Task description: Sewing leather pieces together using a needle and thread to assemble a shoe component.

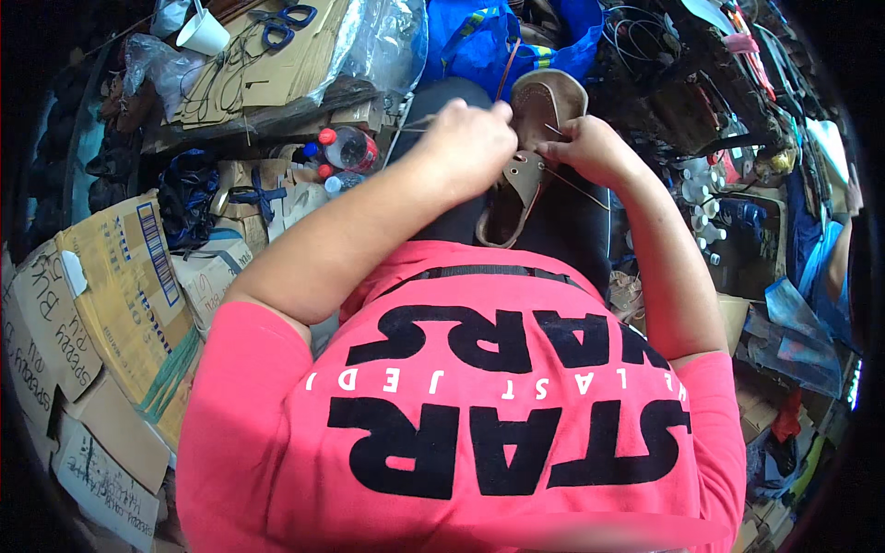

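Note:
A brown leather shoe [525,175] with eyelets and a tan lining lies across my lap, its wide end away from me. My left hand [470,138] is closed above the shoe's left side, and a thin thread [415,127] trails out to the left from it. On the shoe's right side my right hand [595,149] pinches with thumb and forefinger, close against the leather. A thin needle-like thing [551,127] sticks out at those fingertips. Another stretch of thread [581,192] runs from under the right hand toward my right thigh.
A blue bag [466,37] stands beyond the shoe. Scissors [281,26] and a white cup [203,35] rest at the far left, near cardboard sheets [263,78]. Plastic bottles [346,147] sit left of my lap. Cardboard boxes [120,286] crowd the left; small bottles [705,207] are at right.

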Demonstrator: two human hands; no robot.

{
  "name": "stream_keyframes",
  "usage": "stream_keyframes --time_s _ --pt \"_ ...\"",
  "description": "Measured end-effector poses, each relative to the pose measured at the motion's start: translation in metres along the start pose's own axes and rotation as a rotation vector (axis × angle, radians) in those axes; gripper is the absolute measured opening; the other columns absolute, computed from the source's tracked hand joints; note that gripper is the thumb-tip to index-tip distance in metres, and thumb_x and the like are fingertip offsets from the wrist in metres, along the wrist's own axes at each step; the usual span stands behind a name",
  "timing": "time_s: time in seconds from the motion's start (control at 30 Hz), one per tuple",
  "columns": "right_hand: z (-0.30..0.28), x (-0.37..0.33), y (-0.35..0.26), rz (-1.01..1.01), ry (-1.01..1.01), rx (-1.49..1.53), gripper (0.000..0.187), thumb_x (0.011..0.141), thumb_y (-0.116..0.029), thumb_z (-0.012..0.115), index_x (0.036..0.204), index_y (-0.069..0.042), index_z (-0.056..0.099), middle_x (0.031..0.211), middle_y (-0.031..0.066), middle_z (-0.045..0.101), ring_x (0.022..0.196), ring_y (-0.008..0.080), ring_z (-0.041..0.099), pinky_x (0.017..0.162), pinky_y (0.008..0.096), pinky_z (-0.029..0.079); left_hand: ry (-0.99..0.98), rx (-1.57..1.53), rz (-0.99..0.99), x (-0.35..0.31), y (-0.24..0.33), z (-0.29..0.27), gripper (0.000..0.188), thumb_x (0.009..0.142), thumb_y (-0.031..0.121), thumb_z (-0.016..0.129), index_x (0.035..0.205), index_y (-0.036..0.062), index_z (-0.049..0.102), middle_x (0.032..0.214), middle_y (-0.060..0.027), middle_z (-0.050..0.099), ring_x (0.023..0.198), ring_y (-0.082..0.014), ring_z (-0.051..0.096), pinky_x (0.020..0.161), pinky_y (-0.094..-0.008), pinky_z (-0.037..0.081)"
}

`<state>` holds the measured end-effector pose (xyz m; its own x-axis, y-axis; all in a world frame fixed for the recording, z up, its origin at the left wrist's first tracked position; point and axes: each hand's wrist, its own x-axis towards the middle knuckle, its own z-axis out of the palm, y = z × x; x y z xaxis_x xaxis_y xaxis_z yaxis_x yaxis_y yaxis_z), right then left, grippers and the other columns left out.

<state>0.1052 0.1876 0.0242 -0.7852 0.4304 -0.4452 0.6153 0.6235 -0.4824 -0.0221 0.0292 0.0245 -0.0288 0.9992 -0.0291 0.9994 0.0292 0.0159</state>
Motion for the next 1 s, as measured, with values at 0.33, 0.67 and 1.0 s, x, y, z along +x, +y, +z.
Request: stream_keyframes --time_s 0.33,0.67,1.0 --pt "-0.006 -0.032 0.022 -0.195 0.34 0.507 0.017 0.088 -0.005 0.057 0.103 -0.003 0.064 0.088 0.0116 0.063 0.087 0.0206 0.06 0.078 0.0315 0.047 0.218 -0.58 0.143 0.042 -0.031 0.007 0.041 0.073 0.019 0.074 0.112 0.0111 0.063 0.129 -0.0073 0.054 0.11 -0.0272 0.057 0.093 -0.0362 0.048" --pt "0.009 -0.045 0.017 -0.308 0.37 0.181 0.013 0.075 -0.009 0.071 0.088 -0.009 0.073 0.075 0.0096 0.058 0.069 0.0254 0.061 0.064 0.0341 0.049 -0.263 -0.751 0.226 0.082 -0.04 -0.001 0.024 0.067 0.017 0.079 0.084 0.0044 0.066 0.089 -0.0083 0.06 0.087 -0.0237 0.06 0.077 -0.0335 0.048" --pt "0.009 -0.041 0.01 -0.269 0.339 0.036 0.013 0.075 -0.014 0.07 0.087 -0.01 0.072 0.073 0.0104 0.058 0.07 0.0277 0.061 0.064 0.0369 0.049 -0.35 -0.905 0.297 0.083 -0.055 0.01 0.026 0.075 0.012 0.073 0.101 0.0074 0.071 0.086 -0.0061 0.057 0.086 -0.0207 0.056 0.081 -0.0307 0.046"
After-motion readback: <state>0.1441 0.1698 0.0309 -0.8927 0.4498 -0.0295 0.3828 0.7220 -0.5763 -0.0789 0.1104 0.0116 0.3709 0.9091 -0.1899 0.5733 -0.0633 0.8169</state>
